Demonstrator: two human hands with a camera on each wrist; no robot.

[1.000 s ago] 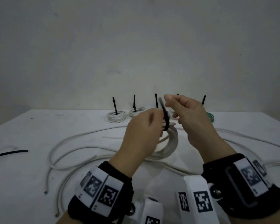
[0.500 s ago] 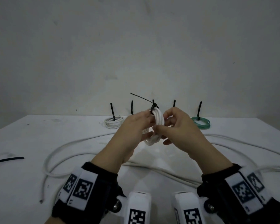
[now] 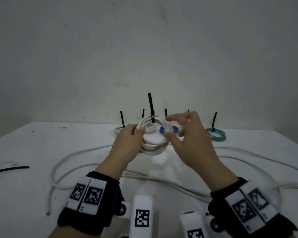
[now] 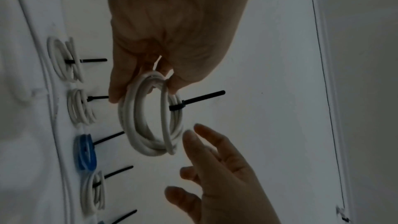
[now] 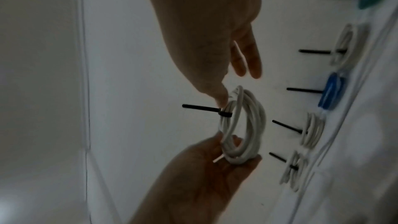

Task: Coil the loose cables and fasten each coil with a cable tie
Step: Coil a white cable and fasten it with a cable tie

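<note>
The round coil of white cable hangs upright above the white table, its black cable tie pointing straight up at the top. My left hand grips its left side. My right hand, fingers spread and holding nothing, sits just right of it, nearer the tie's tail.

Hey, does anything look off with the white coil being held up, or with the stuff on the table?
The held white coil is cinched by a black cable tie at one spot only; opposite it, one loop splays away from the bundle. A white cable end pokes out by the left hand. Otherwise nothing stands out.
</note>
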